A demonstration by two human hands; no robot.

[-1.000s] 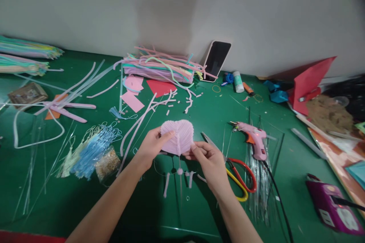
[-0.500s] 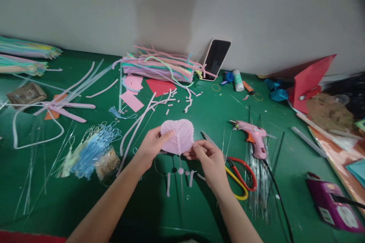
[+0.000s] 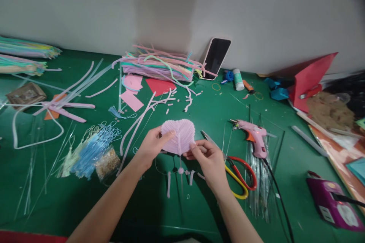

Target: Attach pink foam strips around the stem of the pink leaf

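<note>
A lilac, fan-shaped leaf made of pipe cleaners (image 3: 184,133) is held up in the middle, with a ridge down its centre. My left hand (image 3: 151,145) pinches its left edge, thumb on the front. At its lower right edge, the thumb and fingers of my right hand (image 3: 207,156) are closed on it. A thin wire stem drops from its base, and a small lilac ball (image 3: 180,171) shows along that line. Short lilac pipe-cleaner pieces (image 3: 169,185) lie below. Scissors (image 3: 241,176) with red and yellow handles rest just right of my right hand.
A pink glue gun (image 3: 255,136) lies on thin wires to the right, its black cord running forward. Pipe-cleaner bundles (image 3: 159,66) and a leaning phone (image 3: 216,57) are by the wall. Blue tassels (image 3: 94,152) lie left, a purple box (image 3: 333,203) at right.
The leaf has turned or shifted very slightly to the right between my hands. Both hands keep their hold, and the things on the table stay put.
</note>
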